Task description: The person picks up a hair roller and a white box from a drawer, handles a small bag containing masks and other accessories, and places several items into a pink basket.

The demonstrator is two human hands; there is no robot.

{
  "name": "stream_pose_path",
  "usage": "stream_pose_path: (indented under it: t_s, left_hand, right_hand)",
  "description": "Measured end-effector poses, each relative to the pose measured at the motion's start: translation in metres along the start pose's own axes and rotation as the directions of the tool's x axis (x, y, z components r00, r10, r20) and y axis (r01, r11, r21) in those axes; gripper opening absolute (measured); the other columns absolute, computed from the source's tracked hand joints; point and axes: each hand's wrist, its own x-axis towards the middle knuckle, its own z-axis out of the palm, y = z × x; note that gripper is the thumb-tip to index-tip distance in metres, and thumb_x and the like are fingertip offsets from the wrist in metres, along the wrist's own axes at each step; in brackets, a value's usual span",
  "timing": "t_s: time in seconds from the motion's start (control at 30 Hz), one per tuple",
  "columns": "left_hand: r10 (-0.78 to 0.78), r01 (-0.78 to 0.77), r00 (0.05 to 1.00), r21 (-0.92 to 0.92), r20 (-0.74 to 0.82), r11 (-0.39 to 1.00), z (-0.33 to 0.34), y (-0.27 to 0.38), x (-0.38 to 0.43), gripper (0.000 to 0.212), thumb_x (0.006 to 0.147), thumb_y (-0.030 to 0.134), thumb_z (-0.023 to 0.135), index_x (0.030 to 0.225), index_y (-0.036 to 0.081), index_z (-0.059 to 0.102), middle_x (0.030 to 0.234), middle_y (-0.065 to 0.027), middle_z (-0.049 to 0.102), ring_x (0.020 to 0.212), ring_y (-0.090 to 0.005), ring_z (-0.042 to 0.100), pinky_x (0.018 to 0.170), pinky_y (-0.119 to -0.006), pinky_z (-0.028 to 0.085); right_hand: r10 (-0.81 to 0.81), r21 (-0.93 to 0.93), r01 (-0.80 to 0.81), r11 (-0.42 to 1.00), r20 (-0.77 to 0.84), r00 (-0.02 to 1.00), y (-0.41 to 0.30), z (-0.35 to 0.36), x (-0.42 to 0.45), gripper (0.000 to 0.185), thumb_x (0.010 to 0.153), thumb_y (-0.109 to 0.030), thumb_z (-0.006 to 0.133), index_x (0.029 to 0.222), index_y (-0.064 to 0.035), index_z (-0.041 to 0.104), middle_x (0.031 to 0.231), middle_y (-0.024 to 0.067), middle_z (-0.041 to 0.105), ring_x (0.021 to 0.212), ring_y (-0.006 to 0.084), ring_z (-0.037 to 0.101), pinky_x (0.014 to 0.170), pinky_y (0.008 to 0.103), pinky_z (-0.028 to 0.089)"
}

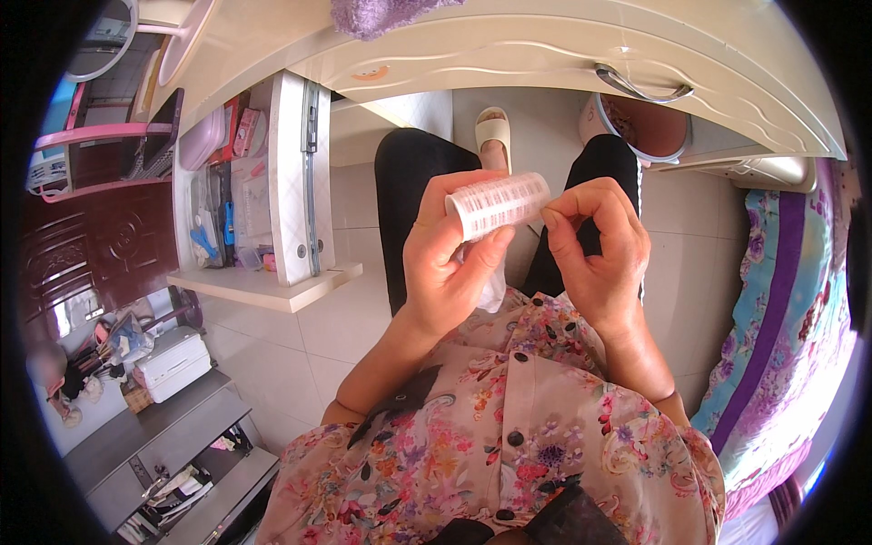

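Note:
My left hand [446, 259] is closed around a white plastic cylinder [501, 203], possibly a hair roller, which bears rows of fine reddish marks. It lies nearly level above my lap, its open end to the left. At its right end is my right hand [596, 248], with thumb and forefinger pinched together at the rim; whether something thin is between them is too small to tell. A whitish translucent piece [492, 286], perhaps plastic film, hangs below my left hand.
An open drawer [293, 184] with small items and blue scissors juts out at the left. The cream dressing table [477, 58] spans the top, with a pink bin [647, 129] beneath it. A bed with a floral cover [783, 327] stands at the right.

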Motion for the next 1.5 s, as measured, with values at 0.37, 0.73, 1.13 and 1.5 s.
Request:
stream_pose_path:
  t_s: [0.37, 0.73, 1.13, 1.5]
  left_hand:
    - [0.061, -0.061, 0.998, 0.07, 0.003, 0.996, 0.003, 0.004, 0.003, 0.021, 0.08, -0.005, 0.06, 0.102, -0.005, 0.059, 0.113, -0.0156, 0.051, 0.095, -0.0199, 0.056, 0.077, -0.026, 0.047]
    - [0.075, -0.075, 0.997, 0.079, 0.001, 0.994, 0.005, 0.008, 0.005, 0.022, 0.078, -0.005, 0.062, 0.1, -0.005, 0.059, 0.113, -0.0163, 0.053, 0.093, -0.0208, 0.057, 0.075, -0.026, 0.048]
    - [0.098, -0.092, 0.995, 0.133, -0.033, 0.987, 0.006, 0.003, 0.003, 0.019, 0.078, -0.007, 0.061, 0.097, -0.006, 0.059, 0.113, -0.0162, 0.052, 0.093, -0.0212, 0.058, 0.074, -0.026, 0.048]
    - [0.263, -0.253, 0.964, 0.41, 0.032, 0.876, 0.005, 0.002, 0.006, 0.016, 0.069, -0.007, 0.066, 0.08, -0.004, 0.055, 0.11, -0.0183, 0.054, 0.081, -0.0265, 0.062, 0.063, -0.03, 0.051]
  right_hand:
    - [0.11, 0.112, -0.113, 0.987, 0.035, 0.993, 0.004, -0.003, -0.001, 0.013, 0.072, 0.003, 0.066, 0.079, -0.0017, 0.055, 0.073, 0.005, 0.055, 0.062, 0.0132, 0.053, 0.057, 0.0244, 0.045]
    - [0.356, 0.467, -0.382, 0.798, 0.146, 0.923, 0.006, -0.005, -0.005, 0.01, 0.076, -0.003, 0.066, 0.08, -0.0004, 0.057, 0.076, 0.0012, 0.056, 0.066, 0.0073, 0.051, 0.063, 0.0206, 0.044]
    - [-0.08, -0.002, 0.08, 0.997, -0.036, 0.996, 0.002, -0.002, 0.001, 0.016, 0.07, 0.005, 0.067, 0.081, -0.0021, 0.058, 0.076, 0.0063, 0.058, 0.061, 0.0155, 0.055, 0.054, 0.0253, 0.045]
    - [-0.188, -0.212, 0.185, 0.96, 0.006, 0.982, 0.004, 0.0, 0.0, 0.023, 0.061, 0.003, 0.069, 0.08, -0.0051, 0.057, 0.073, 0.0057, 0.056, 0.059, 0.0218, 0.056, 0.053, 0.03, 0.045]
